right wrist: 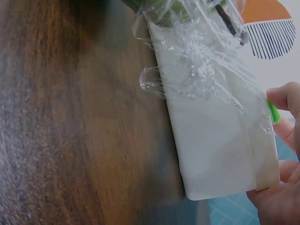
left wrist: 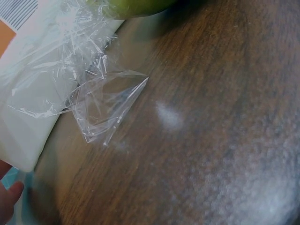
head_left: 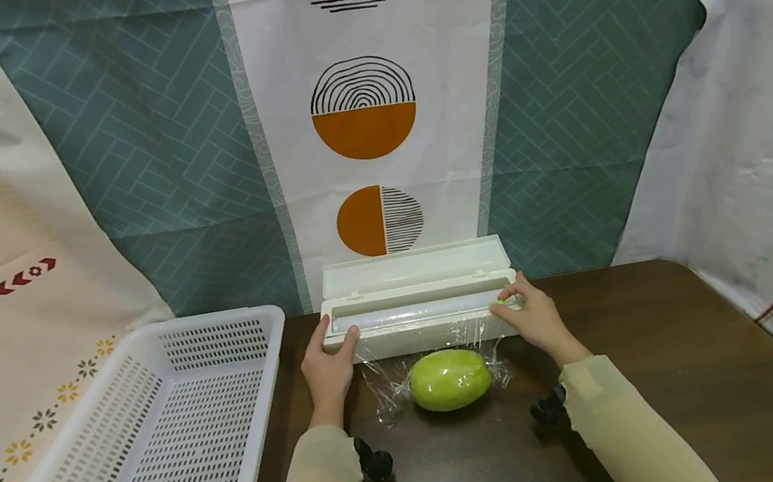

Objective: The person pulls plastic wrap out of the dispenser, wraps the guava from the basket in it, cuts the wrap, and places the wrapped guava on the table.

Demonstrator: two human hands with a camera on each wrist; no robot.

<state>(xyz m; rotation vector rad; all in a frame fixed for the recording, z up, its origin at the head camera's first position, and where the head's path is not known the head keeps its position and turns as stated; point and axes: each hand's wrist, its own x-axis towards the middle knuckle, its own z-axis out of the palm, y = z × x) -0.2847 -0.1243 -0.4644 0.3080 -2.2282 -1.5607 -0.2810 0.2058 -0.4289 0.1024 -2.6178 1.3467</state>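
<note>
A white cling film dispenser box (head_left: 410, 342) stands on the table with its lid (head_left: 414, 269) raised and a film roll (head_left: 413, 312) inside. My left hand (head_left: 326, 371) grips the box's left end, thumb over the front rim. At the right end, my right hand (head_left: 537, 320) pinches a small green slide cutter (right wrist: 273, 111) on the rim; its other fingers touch the box end. Directly before the box lies an oval green fruit (head_left: 450, 380), wrapped in clear cling film (left wrist: 108, 103). Crumpled film spreads from both sides of the fruit and up the box front.
A white perforated plastic basket (head_left: 264, 429) stands at the left of the brown wooden table (head_left: 470, 480). Patterned cloths (head_left: 173, 140) hang behind the table and on both sides. A dark wrist device (head_left: 374, 460) sits at each sleeve cuff.
</note>
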